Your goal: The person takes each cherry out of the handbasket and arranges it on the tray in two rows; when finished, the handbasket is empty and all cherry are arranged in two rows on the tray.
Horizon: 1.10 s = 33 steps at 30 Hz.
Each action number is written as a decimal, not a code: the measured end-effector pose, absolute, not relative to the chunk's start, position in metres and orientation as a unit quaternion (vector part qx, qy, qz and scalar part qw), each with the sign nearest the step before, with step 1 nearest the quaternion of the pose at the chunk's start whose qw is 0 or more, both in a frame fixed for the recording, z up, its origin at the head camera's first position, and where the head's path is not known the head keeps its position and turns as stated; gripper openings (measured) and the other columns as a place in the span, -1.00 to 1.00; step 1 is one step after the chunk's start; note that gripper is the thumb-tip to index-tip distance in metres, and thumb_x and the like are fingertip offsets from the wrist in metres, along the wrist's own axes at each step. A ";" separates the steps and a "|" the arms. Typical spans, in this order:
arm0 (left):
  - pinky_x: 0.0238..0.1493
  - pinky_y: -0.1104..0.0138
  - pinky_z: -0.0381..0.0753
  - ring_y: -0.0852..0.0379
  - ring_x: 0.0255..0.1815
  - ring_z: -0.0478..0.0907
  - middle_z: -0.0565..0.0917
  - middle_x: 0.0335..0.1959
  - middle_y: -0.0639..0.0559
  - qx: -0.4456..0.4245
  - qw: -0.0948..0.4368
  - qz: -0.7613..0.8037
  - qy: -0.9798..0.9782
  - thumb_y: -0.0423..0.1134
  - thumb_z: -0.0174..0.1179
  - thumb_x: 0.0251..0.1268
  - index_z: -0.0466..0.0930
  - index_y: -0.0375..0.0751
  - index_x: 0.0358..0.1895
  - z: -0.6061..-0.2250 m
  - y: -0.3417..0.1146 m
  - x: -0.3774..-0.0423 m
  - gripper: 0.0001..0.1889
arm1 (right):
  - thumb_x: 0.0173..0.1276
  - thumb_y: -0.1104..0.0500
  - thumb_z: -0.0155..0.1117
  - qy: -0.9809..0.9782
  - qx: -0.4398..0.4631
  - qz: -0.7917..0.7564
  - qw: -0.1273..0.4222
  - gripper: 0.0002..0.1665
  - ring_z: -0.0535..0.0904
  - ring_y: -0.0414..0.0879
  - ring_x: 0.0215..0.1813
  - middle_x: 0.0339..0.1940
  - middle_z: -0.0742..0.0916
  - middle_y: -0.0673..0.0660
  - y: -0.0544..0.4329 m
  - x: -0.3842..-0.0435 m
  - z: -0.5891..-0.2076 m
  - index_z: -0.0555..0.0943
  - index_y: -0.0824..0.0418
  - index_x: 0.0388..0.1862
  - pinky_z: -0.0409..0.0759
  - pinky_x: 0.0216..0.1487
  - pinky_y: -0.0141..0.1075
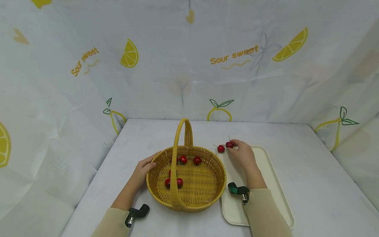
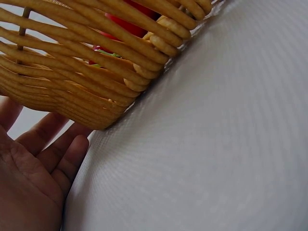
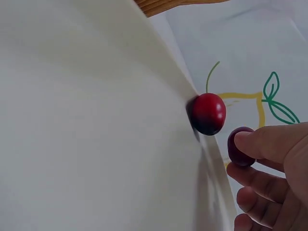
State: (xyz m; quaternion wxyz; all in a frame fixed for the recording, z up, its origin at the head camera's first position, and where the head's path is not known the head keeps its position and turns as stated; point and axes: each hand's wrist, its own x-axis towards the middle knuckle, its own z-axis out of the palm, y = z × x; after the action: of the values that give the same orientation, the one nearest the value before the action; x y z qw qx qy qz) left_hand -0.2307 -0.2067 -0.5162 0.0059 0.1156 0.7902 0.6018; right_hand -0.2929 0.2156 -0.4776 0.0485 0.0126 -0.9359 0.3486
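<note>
A yellow wicker basket (image 1: 204, 184) with a tall arched handle holds several red cherries (image 1: 197, 160). At its left side my left hand (image 1: 145, 169) grips the rim, thumb over the edge and fingers against the outer wall. The left wrist view shows that hand's fingers (image 2: 72, 156) beside the woven side. My right hand (image 1: 242, 156) pinches a dark red cherry (image 3: 240, 147) between thumb and fingers, above the far end of a cream tray (image 1: 270, 177). Another cherry (image 3: 209, 114), with a green stem, lies at the tray's far left corner, just left of the pinched one.
The tray lies right of the basket, close against it, partly under my right forearm. A white cloth covers the table (image 1: 314, 171). Behind it hangs a white curtain (image 1: 165, 82) with lemon prints. Black wrist cameras (image 1: 139, 212) sit on both sleeves.
</note>
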 end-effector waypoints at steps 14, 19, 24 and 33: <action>0.45 0.41 0.19 -0.04 0.56 0.24 0.44 0.48 -0.02 0.127 0.002 0.607 0.784 -0.27 -0.01 0.51 0.45 -0.16 0.48 -0.515 -0.206 -0.230 -0.49 | 0.46 0.09 0.25 -0.941 -0.006 0.336 0.032 -0.43 0.53 0.30 0.29 0.20 0.65 0.37 0.216 -0.297 -0.499 0.56 0.30 0.38 0.45 0.28 0.21; 0.43 0.47 0.18 0.00 0.56 0.24 0.44 0.48 0.02 0.123 0.005 0.608 0.784 -0.27 -0.01 0.51 0.45 -0.12 0.49 -0.515 -0.208 -0.230 -0.48 | 0.47 0.10 0.25 -0.940 -0.008 0.341 0.029 -0.41 0.49 0.32 0.34 0.25 0.64 0.39 0.217 -0.298 -0.500 0.53 0.31 0.40 0.41 0.32 0.22; 0.39 0.54 0.19 0.00 0.56 0.24 0.44 0.48 0.01 0.126 0.004 0.609 0.783 -0.28 -0.01 0.50 0.45 -0.13 0.49 -0.516 -0.208 -0.230 -0.48 | 0.48 0.08 0.25 -0.938 -0.011 0.346 0.013 -0.38 0.47 0.34 0.35 0.27 0.62 0.40 0.217 -0.297 -0.495 0.49 0.29 0.45 0.40 0.35 0.24; 0.42 0.48 0.20 0.01 0.56 0.25 0.45 0.47 0.02 0.122 0.008 0.607 0.785 -0.28 -0.01 0.50 0.45 -0.12 0.49 -0.514 -0.207 -0.230 -0.48 | 0.45 0.03 0.29 -0.930 0.003 0.366 0.010 -0.31 0.49 0.34 0.27 0.23 0.61 0.42 0.220 -0.290 -0.464 0.46 0.32 0.46 0.51 0.21 0.21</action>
State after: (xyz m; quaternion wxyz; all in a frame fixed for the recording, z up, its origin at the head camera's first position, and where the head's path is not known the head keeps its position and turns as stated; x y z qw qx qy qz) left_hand -0.2304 -0.2073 -0.5145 0.0077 0.1223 0.7854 0.6067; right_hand -0.2902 0.2197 -0.4640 0.0101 0.0035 -0.9304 0.3664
